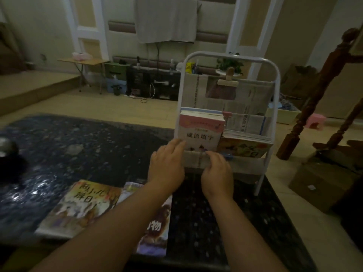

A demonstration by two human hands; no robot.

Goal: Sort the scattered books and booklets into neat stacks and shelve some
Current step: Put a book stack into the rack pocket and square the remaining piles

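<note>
A white metal book rack [274, 79] with newspaper-lined pockets stands on the dark table [82, 146]. In its lowest pocket a pink-and-white book [202, 130] stands upright at the front of a stack. My left hand [167, 165] has its fingertips on that book's lower left edge. My right hand [217, 171] rests on the pocket's front lip just below the book, fingers curled. An orange booklet [245, 149] leans in the same pocket to the right. Two books lie flat near the table's front: a yellow-brown one [82, 205] and a purple one [157, 232], partly under my left forearm.
A dark round object [7, 152] sits at the table's left edge. A wooden stair post [314, 99] and cardboard boxes [322, 185] stand to the right of the table. Behind are a small folding table [84, 61] and a low black cabinet [151, 83].
</note>
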